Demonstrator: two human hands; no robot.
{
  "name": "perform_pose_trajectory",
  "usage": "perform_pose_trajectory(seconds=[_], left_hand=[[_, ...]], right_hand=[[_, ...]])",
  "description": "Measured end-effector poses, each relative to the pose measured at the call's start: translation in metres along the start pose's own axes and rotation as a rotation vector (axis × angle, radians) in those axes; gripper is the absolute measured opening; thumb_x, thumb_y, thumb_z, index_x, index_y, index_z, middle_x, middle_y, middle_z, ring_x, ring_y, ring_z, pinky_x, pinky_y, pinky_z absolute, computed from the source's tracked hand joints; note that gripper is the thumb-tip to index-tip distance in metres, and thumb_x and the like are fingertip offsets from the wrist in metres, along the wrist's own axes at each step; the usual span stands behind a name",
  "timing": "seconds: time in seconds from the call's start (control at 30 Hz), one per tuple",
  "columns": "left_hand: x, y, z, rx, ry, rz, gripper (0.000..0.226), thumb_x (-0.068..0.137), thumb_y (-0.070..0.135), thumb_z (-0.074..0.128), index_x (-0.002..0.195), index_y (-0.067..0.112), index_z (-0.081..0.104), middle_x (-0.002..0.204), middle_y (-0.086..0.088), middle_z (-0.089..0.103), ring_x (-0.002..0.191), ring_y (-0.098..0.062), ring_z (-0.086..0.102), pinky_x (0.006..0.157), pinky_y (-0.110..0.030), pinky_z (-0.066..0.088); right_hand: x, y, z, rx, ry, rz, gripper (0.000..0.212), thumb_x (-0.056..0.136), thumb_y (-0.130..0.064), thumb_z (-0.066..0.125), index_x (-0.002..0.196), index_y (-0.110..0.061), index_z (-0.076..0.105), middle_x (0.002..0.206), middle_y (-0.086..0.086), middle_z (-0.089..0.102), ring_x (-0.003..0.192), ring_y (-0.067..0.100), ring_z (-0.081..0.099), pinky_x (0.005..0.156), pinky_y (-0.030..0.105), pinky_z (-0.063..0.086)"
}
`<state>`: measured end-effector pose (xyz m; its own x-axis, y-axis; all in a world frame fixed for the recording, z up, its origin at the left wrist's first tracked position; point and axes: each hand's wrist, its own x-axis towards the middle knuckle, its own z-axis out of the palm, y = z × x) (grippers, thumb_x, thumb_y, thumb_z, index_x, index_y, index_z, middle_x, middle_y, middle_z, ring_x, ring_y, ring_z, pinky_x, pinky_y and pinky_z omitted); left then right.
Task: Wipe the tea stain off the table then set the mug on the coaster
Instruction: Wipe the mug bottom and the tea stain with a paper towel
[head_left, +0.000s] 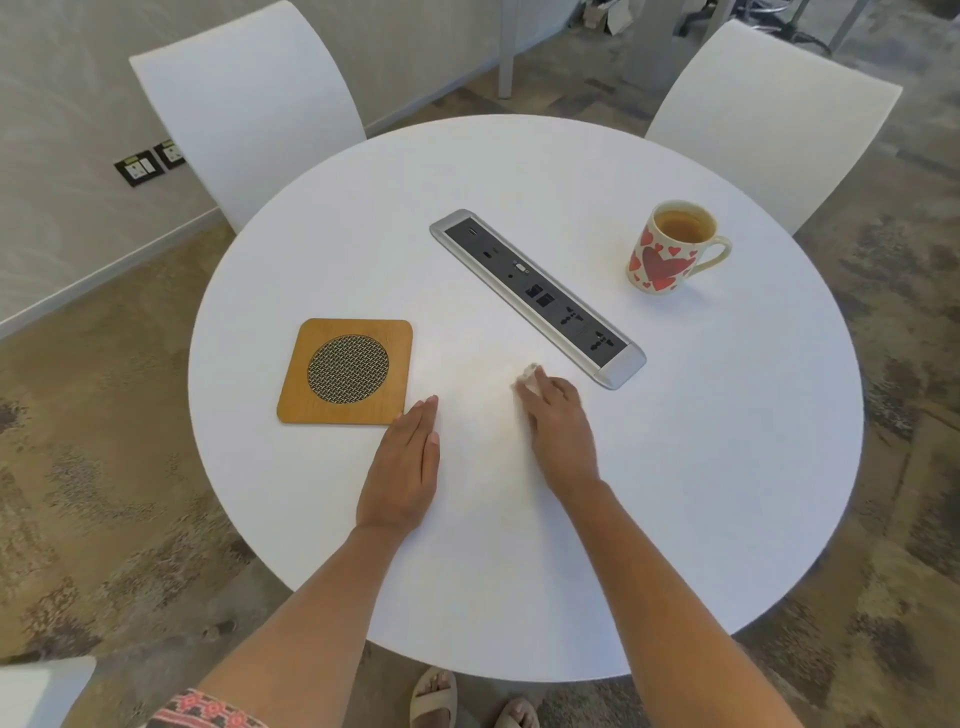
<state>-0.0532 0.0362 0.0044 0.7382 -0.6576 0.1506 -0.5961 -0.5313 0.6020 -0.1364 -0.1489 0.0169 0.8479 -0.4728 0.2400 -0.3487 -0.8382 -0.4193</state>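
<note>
White round table (701, 493) fills the view, a grey socket strip (537, 296) across its centre. Wooden coaster (345, 371) sits at nine o'clock; the heart-print mug (670, 249) of tea stands at two o'clock, well apart. Left hand (402, 467) lies flat, fingers released, beside the coaster. Right hand (558, 426) presses a small white tissue (527, 375) on a faint stain (483, 374).

Both forearms are bare from elbow to wrist, and neither the left hand (402, 470) nor the right hand (558, 428) wears a ring, watch or bracelet. At the bottom edge a patterned garment (208, 712) shows (pink and red motifs on a dark ground, like woven or embroidered cloth). Pale, open-toed sandals (434, 701) are on the feet.
</note>
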Motion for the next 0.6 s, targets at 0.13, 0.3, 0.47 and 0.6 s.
perform_pose_trajectory(seconds=[0.13, 0.3, 0.47, 0.6], left_hand=[[0.0, -0.003, 0.002, -0.047, -0.013, -0.032, 0.057, 0.096, 0.036, 0.015, 0.145, 0.014, 0.033, 0.149, 0.004, 0.037, 0.138, -0.001, 0.024, 0.116, -0.017, 0.008], [-0.001, -0.005, 0.003, -0.054, -0.034, -0.069, 0.057, 0.096, 0.04, 0.014, 0.146, 0.02, 0.031, 0.151, 0.006, 0.034, 0.141, -0.004, 0.022, 0.116, -0.017, 0.008], [-0.002, 0.0, 0.0, -0.051, -0.011, -0.051, 0.053, 0.097, 0.03, 0.02, 0.145, 0.014, 0.034, 0.149, 0.006, 0.037, 0.138, -0.001, 0.024, 0.115, -0.013, 0.006], [-0.002, -0.001, -0.001, -0.029, -0.011, -0.026, 0.053, 0.097, 0.029, 0.019, 0.145, 0.012, 0.035, 0.149, 0.003, 0.038, 0.137, 0.0, 0.024, 0.114, -0.011, 0.004]], right_hand=[[-0.042, -0.045, 0.014, 0.046, -0.201, -0.292, 0.044, 0.092, -0.01, 0.033, 0.129, -0.007, 0.056, 0.139, 0.014, 0.05, 0.124, 0.031, 0.048, 0.104, 0.037, 0.041], [-0.102, -0.029, -0.002, 0.092, -0.205, -0.538, 0.035, 0.085, -0.004, 0.061, 0.119, -0.012, 0.065, 0.13, 0.006, 0.06, 0.111, 0.023, 0.055, 0.09, 0.026, 0.046], [-0.08, 0.026, -0.035, 0.021, -0.051, -0.031, 0.046, 0.09, -0.018, 0.032, 0.126, -0.018, 0.061, 0.137, 0.002, 0.055, 0.113, 0.025, 0.049, 0.091, 0.024, 0.042], [-0.087, 0.033, -0.043, -0.007, 0.101, 0.239, 0.036, 0.092, -0.008, 0.045, 0.123, -0.014, 0.062, 0.137, 0.008, 0.054, 0.115, 0.029, 0.046, 0.081, 0.036, 0.052]])
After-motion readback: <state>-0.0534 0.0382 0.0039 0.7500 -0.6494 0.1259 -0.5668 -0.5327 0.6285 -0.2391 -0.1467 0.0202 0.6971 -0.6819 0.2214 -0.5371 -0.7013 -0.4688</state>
